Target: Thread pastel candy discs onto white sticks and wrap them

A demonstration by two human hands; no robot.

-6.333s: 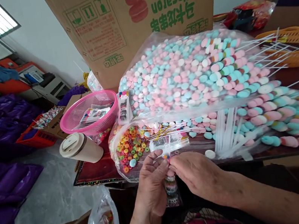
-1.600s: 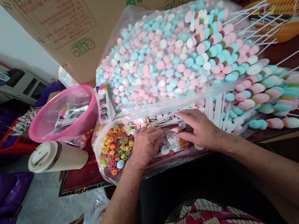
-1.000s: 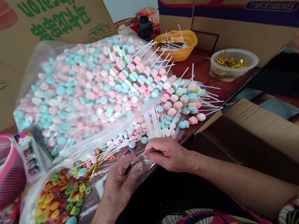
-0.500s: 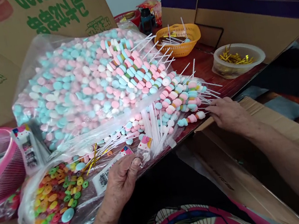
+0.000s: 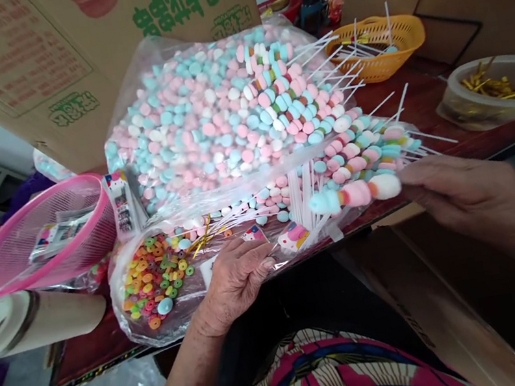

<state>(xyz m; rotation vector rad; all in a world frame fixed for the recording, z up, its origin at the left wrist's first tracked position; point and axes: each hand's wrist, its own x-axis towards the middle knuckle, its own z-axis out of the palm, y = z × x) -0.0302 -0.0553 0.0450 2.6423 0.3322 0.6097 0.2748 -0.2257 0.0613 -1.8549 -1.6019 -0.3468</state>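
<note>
My right hand (image 5: 465,194) grips the stick end of a candy skewer (image 5: 354,193) with a blue, a pink and a white piece, held level above the table's front edge. My left hand (image 5: 239,275) pinches a clear printed wrapper bag (image 5: 290,240) near the table edge. Behind both lies a pile of finished candy skewers (image 5: 341,133) with white sticks pointing right. A big clear bag of pink, blue and white candies (image 5: 206,122) fills the middle. A smaller bag of coloured ring candies (image 5: 153,279) lies left of my left hand.
A pink basket (image 5: 42,239) with printed bags and a lidded beige cup (image 5: 32,320) lying on its side are at the left. An orange basket (image 5: 386,49) and a tub of gold twist ties (image 5: 497,90) stand at the right. Cardboard boxes (image 5: 67,60) rise behind.
My right hand went to the skewer pile and has lifted one skewer out toward my left hand. The left hand stays on the wrapper bag. The view swung back left.
</note>
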